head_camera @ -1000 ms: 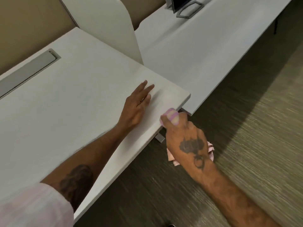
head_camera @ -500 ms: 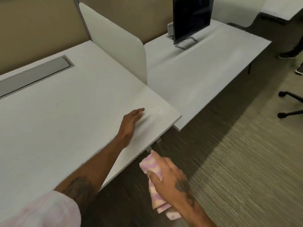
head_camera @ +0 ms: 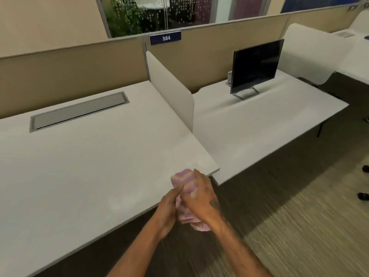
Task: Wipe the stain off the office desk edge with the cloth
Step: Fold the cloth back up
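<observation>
A pink and cream striped cloth (head_camera: 185, 180) is bunched between both hands just in front of the white office desk's front edge (head_camera: 123, 224), near its right corner. My right hand (head_camera: 201, 198) grips the cloth from the right, fingers wrapped over its top. My left hand (head_camera: 169, 204) holds its lower left side. The cloth's upper end overlaps the desk edge in the image; whether it touches is unclear. No stain is distinguishable on the edge.
A white divider panel (head_camera: 171, 90) stands between this desk and the neighbouring desk (head_camera: 259, 124), which carries a dark monitor (head_camera: 256, 64). A grey cable tray lid (head_camera: 77, 110) is set into the desk's back. Carpet (head_camera: 299, 226) lies to the right; shoes (head_camera: 364, 180) sit at the far right edge.
My left hand has left the desktop and joined the right hand on the cloth. The right hand lifted the cloth back up to the desk edge. The view has tilted upward.
</observation>
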A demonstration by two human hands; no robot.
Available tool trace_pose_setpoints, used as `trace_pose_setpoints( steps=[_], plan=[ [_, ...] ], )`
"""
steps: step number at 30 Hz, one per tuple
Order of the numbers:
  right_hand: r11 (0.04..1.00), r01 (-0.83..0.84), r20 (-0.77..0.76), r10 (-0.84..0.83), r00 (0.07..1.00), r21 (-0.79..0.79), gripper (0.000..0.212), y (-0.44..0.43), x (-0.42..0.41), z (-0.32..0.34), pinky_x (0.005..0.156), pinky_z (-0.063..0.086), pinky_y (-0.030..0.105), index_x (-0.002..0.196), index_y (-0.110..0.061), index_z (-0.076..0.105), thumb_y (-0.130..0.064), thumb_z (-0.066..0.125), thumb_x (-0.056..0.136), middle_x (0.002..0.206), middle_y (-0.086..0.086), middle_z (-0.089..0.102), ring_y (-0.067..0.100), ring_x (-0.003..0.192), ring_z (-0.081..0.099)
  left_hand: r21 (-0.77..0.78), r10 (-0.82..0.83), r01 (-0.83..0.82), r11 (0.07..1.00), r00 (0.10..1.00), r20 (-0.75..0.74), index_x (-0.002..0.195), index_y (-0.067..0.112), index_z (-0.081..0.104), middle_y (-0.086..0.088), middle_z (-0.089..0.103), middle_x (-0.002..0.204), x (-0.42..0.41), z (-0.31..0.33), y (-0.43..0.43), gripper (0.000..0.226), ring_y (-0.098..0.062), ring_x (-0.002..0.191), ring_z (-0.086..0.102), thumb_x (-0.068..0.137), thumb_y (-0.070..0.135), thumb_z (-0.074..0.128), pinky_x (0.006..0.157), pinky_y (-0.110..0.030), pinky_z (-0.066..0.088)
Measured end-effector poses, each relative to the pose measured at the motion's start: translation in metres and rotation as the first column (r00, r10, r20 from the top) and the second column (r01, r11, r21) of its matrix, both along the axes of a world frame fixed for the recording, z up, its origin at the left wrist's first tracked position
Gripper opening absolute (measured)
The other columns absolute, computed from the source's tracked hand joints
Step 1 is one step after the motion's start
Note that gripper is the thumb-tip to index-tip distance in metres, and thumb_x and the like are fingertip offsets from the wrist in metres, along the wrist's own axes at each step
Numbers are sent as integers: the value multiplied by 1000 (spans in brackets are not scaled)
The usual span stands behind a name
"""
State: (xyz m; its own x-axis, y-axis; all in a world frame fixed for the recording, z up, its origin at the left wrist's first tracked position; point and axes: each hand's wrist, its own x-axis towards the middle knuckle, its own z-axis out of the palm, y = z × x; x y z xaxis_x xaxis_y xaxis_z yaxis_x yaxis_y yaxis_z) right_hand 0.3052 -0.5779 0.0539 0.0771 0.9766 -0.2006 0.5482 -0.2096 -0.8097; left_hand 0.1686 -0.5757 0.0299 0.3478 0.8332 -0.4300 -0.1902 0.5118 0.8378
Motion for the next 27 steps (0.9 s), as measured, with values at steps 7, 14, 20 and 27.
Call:
trace_pose_setpoints(
  steps=[7, 14, 20, 27],
  plan=[
    [990, -111, -311, 81, 947, -81, 77, 14, 52, 23, 104, 47, 41, 151, -40, 29, -35, 72, 87, 153, -1, 39, 19, 127, 50, -16, 201, -200, 980, 978, 53, 132, 12, 60, -17, 68, 127, 25, 23, -8, 45, -35, 117, 66, 95, 38, 65, 102, -51, 52],
    [826, -459, -736, 81, 672, -328, 77, 39, 73, 22, 97, 54, 41, 139, -18, 52, -58, 77, 78, 128, 12, 68, 30, 115, 67, -88, 324, -314, 945, 933, 156, 133, 12, 60, -19, 66, 129, 26, 35, -11, 49, -38, 118, 64, 92, 38, 68, 97, -49, 54],
    [809, -486, -719, 116, 685, -332, 65, 65, 64, 12, 90, 58, 41, 126, -11, 63, -49, 82, 77, 118, 15, 72, 32, 108, 70, -81, 318, -313, 946, 947, 49, 130, 9, 61, -19, 69, 124, 6, 45, 15, 59, -36, 114, 67, 84, 42, 76, 97, -50, 54],
    [889, -342, -570, 117, 813, -305, 82, 116, 48, 14, 87, 60, 44, 128, -22, 54, -47, 92, 61, 116, 9, 72, 26, 96, 74, -37, 248, -254, 967, 963, -106, 125, 15, 65, -9, 72, 121, -31, 50, 56, 58, -30, 107, 71, 78, 48, 78, 82, -40, 59]
  ],
)
